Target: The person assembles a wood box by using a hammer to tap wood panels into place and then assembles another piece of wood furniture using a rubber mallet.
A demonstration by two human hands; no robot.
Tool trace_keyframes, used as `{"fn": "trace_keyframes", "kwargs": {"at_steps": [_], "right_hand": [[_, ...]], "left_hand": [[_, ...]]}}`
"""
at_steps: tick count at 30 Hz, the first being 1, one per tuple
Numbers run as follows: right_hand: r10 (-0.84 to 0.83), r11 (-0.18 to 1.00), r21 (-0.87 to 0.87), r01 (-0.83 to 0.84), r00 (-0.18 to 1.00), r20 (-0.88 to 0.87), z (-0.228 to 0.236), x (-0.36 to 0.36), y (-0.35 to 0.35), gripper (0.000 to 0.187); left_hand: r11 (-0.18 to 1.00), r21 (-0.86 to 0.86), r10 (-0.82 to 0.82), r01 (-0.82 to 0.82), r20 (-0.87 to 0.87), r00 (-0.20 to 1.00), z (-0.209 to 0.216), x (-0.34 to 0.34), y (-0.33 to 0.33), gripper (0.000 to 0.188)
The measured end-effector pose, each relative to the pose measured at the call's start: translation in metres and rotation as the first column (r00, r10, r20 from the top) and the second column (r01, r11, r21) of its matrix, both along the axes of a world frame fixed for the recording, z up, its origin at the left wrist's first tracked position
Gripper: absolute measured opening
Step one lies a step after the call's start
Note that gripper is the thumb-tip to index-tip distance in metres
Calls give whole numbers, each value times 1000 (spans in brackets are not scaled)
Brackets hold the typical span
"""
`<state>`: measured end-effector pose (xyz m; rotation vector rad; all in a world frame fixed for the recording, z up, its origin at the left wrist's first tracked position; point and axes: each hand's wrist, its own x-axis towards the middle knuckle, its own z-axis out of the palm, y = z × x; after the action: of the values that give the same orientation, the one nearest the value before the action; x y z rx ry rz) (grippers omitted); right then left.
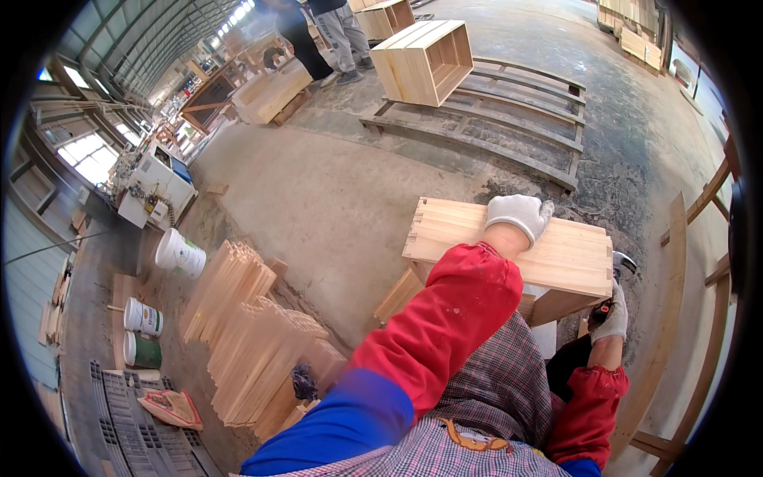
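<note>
Head view: one pale finger-jointed wooden box [560, 253] sits before the person, its support mostly hidden. The left hand [518, 216] lies on its top, whether gripping I cannot tell; the right hand [614, 322] is clamped around one dark-handled tool [604, 308] beside its right end. Beyond, one open crate [408, 73] occupies the left end of a slatted pallet [548, 176]. Leftward are two white buckets [181, 254] bearing printed labels and one green bucket [143, 350].

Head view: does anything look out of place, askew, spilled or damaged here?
One oddity: a crumpled dark plastic-looking bundle by the stacked pale wooden strips, perhaps stray litter. No spill stands out, and the pale rectangular wooden box under the white-gloved left hand shows no obvious damage.
</note>
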<state>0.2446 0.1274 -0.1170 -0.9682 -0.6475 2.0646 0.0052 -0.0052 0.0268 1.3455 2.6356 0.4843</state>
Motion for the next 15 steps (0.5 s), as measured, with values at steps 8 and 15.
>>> {"fn": "trace_keyframes", "kwargs": {"at_steps": [8,15], "right_hand": [[26,999,-24,-25,1000,17,3,1,-1,26],[7,1000,-16,-7,999,35,1,2,1,26]], "left_hand": [[1000,-12,-2,3,6,1000,0,0,0,48],[1000,-2,-8,8,-6,1000,-1,0,0,49]]}}
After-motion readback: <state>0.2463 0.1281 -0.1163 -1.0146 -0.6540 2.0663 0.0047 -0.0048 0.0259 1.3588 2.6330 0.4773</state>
